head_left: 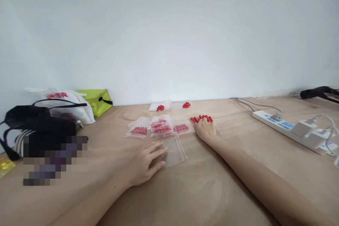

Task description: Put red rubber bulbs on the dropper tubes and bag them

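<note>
My left hand (148,164) is open, its fingers spread over the left edge of a flat clear zip bag (174,152) with a red seal line. My right hand (205,130) lies over a small group of thin wooden sticks with red tips (203,117), its fingers bent down onto them; the fingertips are hidden. Some stick ends come out at the right of the hand. Beyond my left hand lie clear zip bags filled with red-tipped sticks: a left bag (139,130), an overlapping middle stack (161,127) and a right bag (181,128).
Near the wall lie two clear bags with red pieces on them, a left one (160,107) and a right one (186,105). A white power strip (283,126) with chargers and cables is at right. At left are a black bag (39,123), a white plastic bag (82,107) and a lime-green bag (96,100).
</note>
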The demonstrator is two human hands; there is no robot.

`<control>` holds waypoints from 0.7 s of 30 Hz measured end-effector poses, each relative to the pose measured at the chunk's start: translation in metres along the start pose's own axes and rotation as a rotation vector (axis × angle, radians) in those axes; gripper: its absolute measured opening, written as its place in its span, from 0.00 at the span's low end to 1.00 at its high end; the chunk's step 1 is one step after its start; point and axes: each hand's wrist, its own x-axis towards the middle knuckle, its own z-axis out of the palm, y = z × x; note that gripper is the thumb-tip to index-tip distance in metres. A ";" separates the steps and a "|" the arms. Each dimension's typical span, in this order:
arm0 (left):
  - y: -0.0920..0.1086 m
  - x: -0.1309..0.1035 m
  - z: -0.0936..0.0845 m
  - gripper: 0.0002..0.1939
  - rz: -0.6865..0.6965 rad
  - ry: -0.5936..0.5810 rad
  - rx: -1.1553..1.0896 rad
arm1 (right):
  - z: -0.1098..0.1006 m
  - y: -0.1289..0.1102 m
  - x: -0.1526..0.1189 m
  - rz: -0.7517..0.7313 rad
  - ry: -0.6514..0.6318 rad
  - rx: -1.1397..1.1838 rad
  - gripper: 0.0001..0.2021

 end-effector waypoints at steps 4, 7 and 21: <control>0.000 -0.001 0.000 0.20 -0.034 -0.128 -0.066 | 0.003 0.007 -0.007 0.000 0.138 0.186 0.12; 0.009 0.002 0.000 0.20 -0.025 -0.168 -0.079 | 0.002 0.014 -0.016 -0.084 0.261 0.478 0.11; 0.022 0.013 0.005 0.20 -0.007 -0.136 -0.112 | -0.022 0.004 -0.076 0.052 0.024 1.436 0.39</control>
